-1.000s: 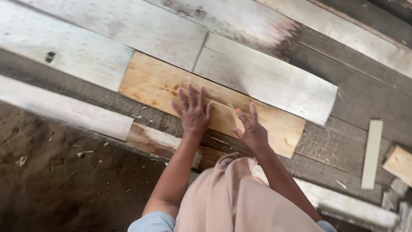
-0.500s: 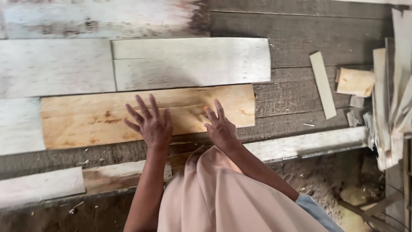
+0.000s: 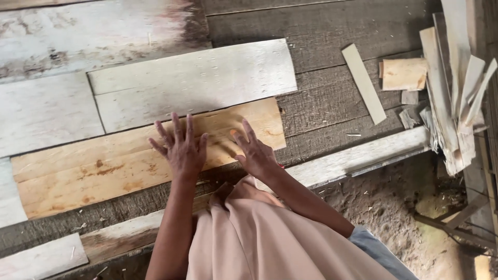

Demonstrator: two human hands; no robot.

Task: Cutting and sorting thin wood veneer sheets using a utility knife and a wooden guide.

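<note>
My left hand (image 3: pixel 180 148) lies flat, fingers spread, on a pale orange wooden board (image 3: pixel 93 171) that rests on a weathered plank floor. My right hand (image 3: pixel 253 150) presses flat on the same board near its right end, fingers apart. Neither hand holds anything. A whitish plank (image 3: pixel 197 80) lies directly above the orange board, edge to edge with it. My peach-coloured garment (image 3: pixel 259 243) covers the lower middle of the view.
A narrow loose wood strip (image 3: pixel 364 83) and a small square offcut (image 3: pixel 403 73) lie on the grey planks at the right. A stack of thin wood strips (image 3: pixel 456 88) stands at the far right. Bare dirt (image 3: pixel 394 207) shows below the floor's edge beam (image 3: pixel 358 155).
The view has swung so the boards lie more level and further left. Both hands stay flat on the orange board, and have shifted a little toward its right end.
</note>
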